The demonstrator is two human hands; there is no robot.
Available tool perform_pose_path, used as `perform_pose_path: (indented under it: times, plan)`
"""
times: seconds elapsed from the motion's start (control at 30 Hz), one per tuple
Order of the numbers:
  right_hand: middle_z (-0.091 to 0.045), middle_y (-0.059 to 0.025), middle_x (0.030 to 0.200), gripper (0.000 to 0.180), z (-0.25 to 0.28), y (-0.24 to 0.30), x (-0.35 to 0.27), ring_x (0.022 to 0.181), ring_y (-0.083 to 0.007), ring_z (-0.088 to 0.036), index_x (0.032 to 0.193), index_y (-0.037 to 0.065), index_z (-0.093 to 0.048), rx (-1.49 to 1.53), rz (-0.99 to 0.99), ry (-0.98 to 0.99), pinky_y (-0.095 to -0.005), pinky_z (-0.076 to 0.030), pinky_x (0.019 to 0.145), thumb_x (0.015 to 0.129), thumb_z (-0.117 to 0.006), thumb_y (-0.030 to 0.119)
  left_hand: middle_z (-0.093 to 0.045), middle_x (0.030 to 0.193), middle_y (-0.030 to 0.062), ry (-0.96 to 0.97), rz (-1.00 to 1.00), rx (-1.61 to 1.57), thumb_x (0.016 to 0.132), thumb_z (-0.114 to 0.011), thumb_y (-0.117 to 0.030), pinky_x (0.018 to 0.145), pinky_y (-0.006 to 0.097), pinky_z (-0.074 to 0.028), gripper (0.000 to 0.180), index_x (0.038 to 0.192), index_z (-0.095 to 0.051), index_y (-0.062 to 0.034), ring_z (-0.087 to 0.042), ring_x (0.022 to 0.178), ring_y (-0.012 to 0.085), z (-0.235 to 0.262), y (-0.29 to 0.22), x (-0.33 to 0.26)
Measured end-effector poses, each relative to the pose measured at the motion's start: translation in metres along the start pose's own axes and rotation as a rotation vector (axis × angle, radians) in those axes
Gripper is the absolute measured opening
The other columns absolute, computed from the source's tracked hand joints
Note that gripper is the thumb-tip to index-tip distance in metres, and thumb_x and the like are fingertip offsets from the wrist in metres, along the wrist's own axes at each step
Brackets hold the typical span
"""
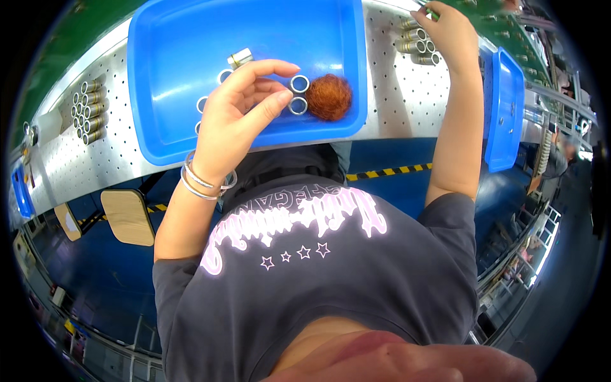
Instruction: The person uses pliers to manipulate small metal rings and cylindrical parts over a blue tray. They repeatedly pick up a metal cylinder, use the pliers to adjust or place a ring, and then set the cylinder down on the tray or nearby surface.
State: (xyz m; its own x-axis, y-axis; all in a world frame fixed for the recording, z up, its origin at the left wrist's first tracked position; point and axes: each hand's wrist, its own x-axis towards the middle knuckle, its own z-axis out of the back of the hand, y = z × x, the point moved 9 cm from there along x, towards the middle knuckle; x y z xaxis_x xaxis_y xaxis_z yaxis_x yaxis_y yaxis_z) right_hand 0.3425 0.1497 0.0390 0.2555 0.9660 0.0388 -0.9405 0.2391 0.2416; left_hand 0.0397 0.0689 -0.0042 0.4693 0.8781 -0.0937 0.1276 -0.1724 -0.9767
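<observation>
My left hand (245,102) hovers over a blue plastic tray (184,44), thumb and index finger apart with nothing visible between them. Just beyond its fingertips stand two short metal tubes (299,83), open ends up, beside a ball of rust-brown tangled fibre (329,97). Another metal tube (240,58) lies on its side in the tray, and more are partly hidden by the hand. At the far right, my right hand (450,35) is closed in a pinch above a stack of metal tubes (418,47). Something small and greenish shows at its fingertips, too small to name.
On the perforated metal bench (394,95), a stack of several metal tubes (89,111) lies left of the tray. A second blue tray (506,114) stands at the right end. A wooden stool seat (127,216) is below the bench at left.
</observation>
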Motion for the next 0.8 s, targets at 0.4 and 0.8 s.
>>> perform_pose_path:
  times: [0.4, 0.8]
  plan:
    - [-0.067, -0.0104, 0.083, 0.033, -0.019, -0.005, -0.007, 0.08, -0.029, -0.064, 0.09, 0.008, -0.069, -0.319, 0.1, -0.097, -0.0392, -0.049, 0.068, 0.081, -0.061, 0.039, -0.062, 0.108, 0.0055, 0.021, -0.021, 0.024, 0.086, -0.061, -0.006, 0.084, 0.024, -0.047, 0.024, 0.11, -0.059, 0.0001, -0.057, 0.09, 0.0101, -0.006, -0.002, 0.0]
    - [-0.065, -0.0037, 0.083, 0.014, -0.03, 0.145, -0.089, 0.079, -0.0079, -0.058, 0.093, -0.003, -0.065, 0.941, 0.466, 0.387, -0.0222, -0.046, 0.072, 0.087, -0.062, 0.009, -0.058, 0.111, 0.0092, -0.106, -0.194, -0.042, 0.084, -0.063, -0.002, 0.086, 0.027, -0.048, 0.039, 0.121, -0.052, -0.001, -0.057, 0.098, 0.0149, -0.004, -0.016, 0.009]
